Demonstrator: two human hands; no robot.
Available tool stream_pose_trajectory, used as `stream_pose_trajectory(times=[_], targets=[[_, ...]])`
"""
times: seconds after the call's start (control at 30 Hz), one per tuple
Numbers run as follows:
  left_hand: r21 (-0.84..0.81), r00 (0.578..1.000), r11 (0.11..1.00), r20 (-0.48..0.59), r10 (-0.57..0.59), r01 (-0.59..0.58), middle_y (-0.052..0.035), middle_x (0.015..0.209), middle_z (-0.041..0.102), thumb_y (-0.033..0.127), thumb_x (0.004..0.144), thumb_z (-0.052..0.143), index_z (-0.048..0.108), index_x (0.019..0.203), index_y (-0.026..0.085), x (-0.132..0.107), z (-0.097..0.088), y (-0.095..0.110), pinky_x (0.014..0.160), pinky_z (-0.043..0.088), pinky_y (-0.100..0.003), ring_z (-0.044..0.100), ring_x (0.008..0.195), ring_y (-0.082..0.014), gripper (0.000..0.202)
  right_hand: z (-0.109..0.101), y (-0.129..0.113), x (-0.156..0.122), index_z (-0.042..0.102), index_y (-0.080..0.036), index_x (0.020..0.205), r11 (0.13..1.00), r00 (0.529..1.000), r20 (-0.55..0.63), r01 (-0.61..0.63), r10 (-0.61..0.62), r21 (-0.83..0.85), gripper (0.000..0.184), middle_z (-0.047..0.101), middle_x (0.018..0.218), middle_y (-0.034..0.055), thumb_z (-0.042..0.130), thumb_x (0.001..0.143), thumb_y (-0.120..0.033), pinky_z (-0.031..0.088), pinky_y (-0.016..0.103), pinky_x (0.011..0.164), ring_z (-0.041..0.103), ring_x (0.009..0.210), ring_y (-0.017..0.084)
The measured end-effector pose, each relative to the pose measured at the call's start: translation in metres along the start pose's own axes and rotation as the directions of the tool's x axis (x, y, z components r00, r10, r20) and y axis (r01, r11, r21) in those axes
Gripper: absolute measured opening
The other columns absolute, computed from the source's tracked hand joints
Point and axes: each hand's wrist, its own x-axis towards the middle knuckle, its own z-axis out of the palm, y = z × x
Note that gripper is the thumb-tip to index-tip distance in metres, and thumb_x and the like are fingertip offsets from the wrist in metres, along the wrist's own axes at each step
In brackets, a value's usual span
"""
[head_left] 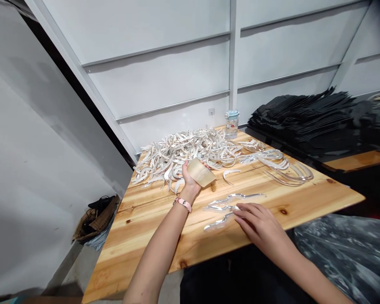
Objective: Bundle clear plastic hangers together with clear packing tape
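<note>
My left hand (190, 179) is closed round a roll of brown tape (201, 172), held just above the wooden table (145, 219) near a big heap of pale curved strips (190, 150). A pink band sits on that wrist. My right hand (258, 221) lies flat with fingers stretched out, its fingertips touching clear wavy plastic pieces (228, 204) on the table in front of me.
A small lidded jar (232, 124) stands at the table's far edge by the white panel wall. Clear curved strips (285, 166) lie at the right. Black sheets (316, 120) are stacked on a neighbouring surface. A bag (96, 217) rests on the floor left.
</note>
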Motion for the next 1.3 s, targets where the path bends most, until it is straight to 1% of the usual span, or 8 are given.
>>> stream_pose_trajectory(times=[0.1,0.23,0.43,0.53,0.8,1.0,1.2,1.3], targets=[[0.010,1.000,1.000,0.013,-0.002,0.002,-0.0084,0.066,0.064,0.053,0.082,0.047,0.065,0.075,0.014,0.000,0.001,0.000,0.062,0.050,-0.033,0.062,0.060,-0.0209,0.044,-0.004,-0.003,-0.007,0.067,-0.024,0.110,0.999,0.999,-0.022,-0.036,0.036,-0.010,0.023,0.070,0.114,0.0054,0.050,0.095,-0.029,0.048,0.044,0.091,0.059,0.107,0.026],[0.013,1.000,1.000,0.009,0.000,0.000,-0.0086,0.065,0.064,0.052,0.082,0.048,0.064,0.075,0.014,-0.001,0.002,-0.001,0.062,0.049,-0.033,0.061,0.060,-0.0213,0.042,-0.006,-0.018,-0.010,0.067,-0.020,0.112,0.992,0.994,-0.023,-0.105,0.103,-0.074,0.027,0.069,0.113,0.0090,0.052,0.094,-0.033,0.048,0.047,0.086,0.060,0.098,0.029],[0.018,1.000,1.000,-0.010,0.010,-0.009,-0.0075,0.065,0.064,0.051,0.083,0.047,0.064,0.074,0.014,-0.002,0.003,-0.001,0.063,0.049,-0.033,0.061,0.060,-0.0207,0.041,0.001,-0.044,-0.006,0.044,-0.012,0.139,0.988,0.990,0.033,-0.134,0.136,-0.071,0.055,0.063,0.126,0.0130,0.054,0.091,-0.037,0.048,0.045,0.090,0.057,0.104,0.031],[0.023,1.000,1.000,-0.004,0.004,-0.004,-0.0077,0.064,0.063,0.051,0.083,0.048,0.064,0.074,0.014,-0.001,0.002,-0.001,0.063,0.050,-0.033,0.061,0.060,-0.0209,0.042,0.005,-0.050,-0.006,0.047,-0.012,0.136,0.983,0.990,0.032,-0.132,0.137,-0.126,0.054,0.063,0.128,0.0137,0.054,0.090,-0.041,0.048,0.046,0.088,0.056,0.107,0.033],[0.011,1.000,1.000,0.007,-0.003,0.003,-0.0075,0.065,0.064,0.051,0.083,0.046,0.066,0.074,0.013,-0.002,0.003,-0.001,0.061,0.051,-0.032,0.062,0.059,-0.0203,0.043,0.005,-0.038,-0.007,0.056,-0.010,0.128,0.943,0.986,0.013,-0.154,0.165,-0.295,0.059,0.059,0.133,0.0198,0.055,0.088,-0.052,0.049,0.050,0.081,0.057,0.103,0.037],[0.020,1.000,1.000,-0.008,0.003,-0.003,-0.0085,0.064,0.065,0.050,0.083,0.048,0.066,0.074,0.013,-0.003,0.004,-0.002,0.060,0.051,-0.033,0.062,0.058,-0.0208,0.042,0.003,-0.028,0.000,0.057,-0.016,0.126,0.977,0.988,0.066,-0.129,0.141,-0.168,0.050,0.058,0.135,0.0143,0.054,0.089,-0.051,0.050,0.050,0.086,0.053,0.114,0.036],[0.017,1.000,1.000,0.007,0.001,-0.001,-0.0082,0.065,0.065,0.050,0.083,0.047,0.065,0.075,0.012,-0.003,0.003,-0.002,0.060,0.052,-0.033,0.062,0.058,-0.0205,0.043,-0.005,-0.010,0.002,0.056,-0.020,0.126,0.997,0.989,0.143,-0.020,0.030,-0.069,0.044,0.059,0.134,0.0094,0.057,0.090,-0.046,0.048,0.051,0.091,0.052,0.113,0.034],[0.016,1.000,1.000,0.015,-0.010,0.010,-0.0086,0.065,0.065,0.051,0.083,0.047,0.066,0.075,0.012,-0.001,0.002,-0.002,0.061,0.052,-0.033,0.062,0.058,-0.0206,0.044,-0.012,-0.004,0.000,0.059,-0.023,0.123,0.998,0.990,0.138,-0.007,0.015,-0.057,0.038,0.062,0.130,0.0074,0.057,0.090,-0.042,0.047,0.050,0.092,0.053,0.111,0.032]])
